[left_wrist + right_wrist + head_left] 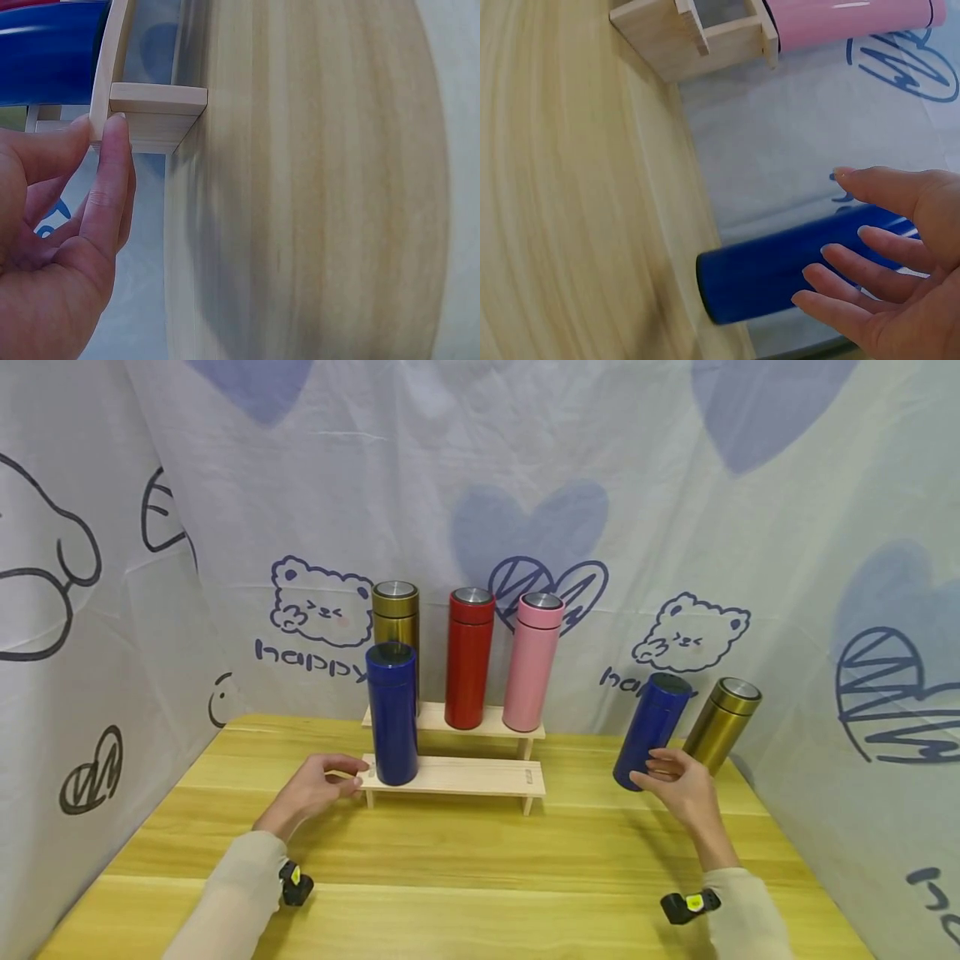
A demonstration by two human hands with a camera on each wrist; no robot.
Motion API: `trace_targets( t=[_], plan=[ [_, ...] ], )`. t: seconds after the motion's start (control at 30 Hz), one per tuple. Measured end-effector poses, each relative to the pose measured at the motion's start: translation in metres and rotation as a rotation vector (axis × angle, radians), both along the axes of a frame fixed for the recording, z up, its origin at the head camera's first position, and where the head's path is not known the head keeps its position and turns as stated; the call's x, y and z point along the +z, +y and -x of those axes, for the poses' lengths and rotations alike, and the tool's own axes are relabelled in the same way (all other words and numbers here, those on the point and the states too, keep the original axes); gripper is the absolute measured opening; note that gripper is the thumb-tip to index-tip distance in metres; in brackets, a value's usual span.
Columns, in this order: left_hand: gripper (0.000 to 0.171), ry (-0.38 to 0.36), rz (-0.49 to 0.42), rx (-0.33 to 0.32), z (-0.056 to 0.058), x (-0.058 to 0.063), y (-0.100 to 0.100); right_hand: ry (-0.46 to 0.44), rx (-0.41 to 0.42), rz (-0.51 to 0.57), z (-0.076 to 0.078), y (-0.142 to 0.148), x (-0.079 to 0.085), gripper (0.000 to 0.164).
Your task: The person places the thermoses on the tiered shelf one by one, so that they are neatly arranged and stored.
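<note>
My left hand [315, 787] pinches the left end of the lower board of a two-step wooden stand [465, 777]; the left wrist view shows thumb and fingertips on either side of the board's edge [112, 60]. A blue thermos [393, 718] stands upright on that board, close to this hand. On the right, my right hand [681, 785] is at a second blue thermos [651, 731] on the table. Its thumb and fingers are spread apart in the right wrist view, overlapping the bottle [780, 270] without closing round it.
Gold [396, 610], red [469, 660] and pink [533, 664] thermoses stand in a row on the upper board. Behind the right hand, another gold thermos [722, 722] stands on the wooden table [465, 877]. A printed cloth [360, 485] hangs behind the table and along its sides.
</note>
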State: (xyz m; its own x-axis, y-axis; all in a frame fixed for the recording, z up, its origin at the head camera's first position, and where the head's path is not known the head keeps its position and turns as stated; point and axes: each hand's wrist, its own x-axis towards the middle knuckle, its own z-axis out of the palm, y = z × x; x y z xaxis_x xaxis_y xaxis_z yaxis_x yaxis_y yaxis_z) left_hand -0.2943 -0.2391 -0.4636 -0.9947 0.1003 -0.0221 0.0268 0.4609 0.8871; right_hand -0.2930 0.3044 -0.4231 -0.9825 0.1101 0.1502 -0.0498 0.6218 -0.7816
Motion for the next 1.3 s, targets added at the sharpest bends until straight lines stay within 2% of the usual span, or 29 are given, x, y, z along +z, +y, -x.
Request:
trace_targets(
  t=[0.3,0.63,1.3],
  plan=[
    [0.032,0.009,-0.004,-0.005,-0.001,0.0,-0.001,-0.04,-0.002,-0.017,0.004,0.014,-0.007,0.066],
    [0.032,0.015,-0.012,-0.009,-0.001,-0.001,-0.001,-0.046,-0.015,-0.052,0.013,0.028,-0.017,0.068],
    [0.031,0.016,0.003,-0.004,-0.001,0.0,-0.001,-0.18,0.014,-0.074,0.032,0.04,-0.027,0.079]
  ],
)
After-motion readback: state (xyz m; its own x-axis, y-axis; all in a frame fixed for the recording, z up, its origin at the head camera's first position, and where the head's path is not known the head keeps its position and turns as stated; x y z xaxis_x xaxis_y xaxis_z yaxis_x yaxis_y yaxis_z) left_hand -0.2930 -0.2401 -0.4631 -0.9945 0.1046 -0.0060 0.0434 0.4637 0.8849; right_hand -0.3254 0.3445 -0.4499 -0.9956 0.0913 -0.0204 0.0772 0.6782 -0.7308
